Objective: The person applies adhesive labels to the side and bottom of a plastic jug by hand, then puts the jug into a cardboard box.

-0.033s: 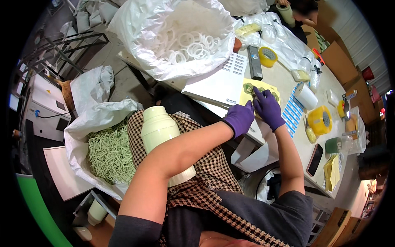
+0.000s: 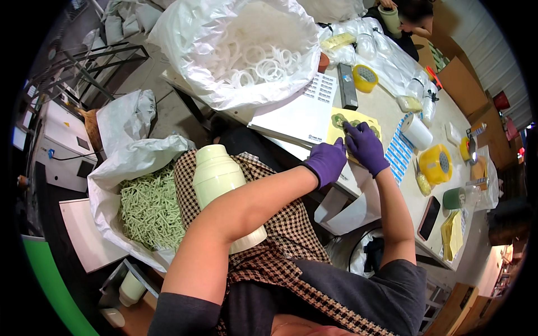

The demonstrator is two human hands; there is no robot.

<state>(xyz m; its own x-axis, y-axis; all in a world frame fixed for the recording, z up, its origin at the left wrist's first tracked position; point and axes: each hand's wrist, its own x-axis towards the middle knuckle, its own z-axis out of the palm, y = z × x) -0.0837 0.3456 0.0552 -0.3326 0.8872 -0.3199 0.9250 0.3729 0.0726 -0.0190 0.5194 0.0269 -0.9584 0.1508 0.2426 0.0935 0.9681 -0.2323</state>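
Note:
A yellow sheet (image 2: pixel 336 134) with round green stickers (image 2: pixel 339 119) lies on the table before me. My right hand (image 2: pixel 368 150), in a purple glove, rests over it. Its index finger touches a sticker, and the thumb and fingers are apart. My left hand (image 2: pixel 326 162), also gloved, is closed beside the sheet's near edge with one digit pointing up; whatever it pinches, if anything, is hidden. A cream flask-shaped plastic body (image 2: pixel 218 179) leans on my lap, on a checked apron (image 2: pixel 291 224), partly behind my left forearm.
A white sack of clear rings (image 2: pixel 246 95) stands behind a stack of printed sheets (image 2: pixel 286 120). Rightward are a dark bar (image 2: pixel 347 87), tape rolls (image 2: pixel 435 164), a white roll (image 2: pixel 416 132) and a phone (image 2: pixel 429 217). Green strips fill a sack (image 2: pixel 103 190) at left. Another person (image 2: pixel 412 31) sits far right.
My right hand has shifted very slightly toward me, its index finger drawing back a little across the sticker. The left hand and the flask-shaped body stay put.

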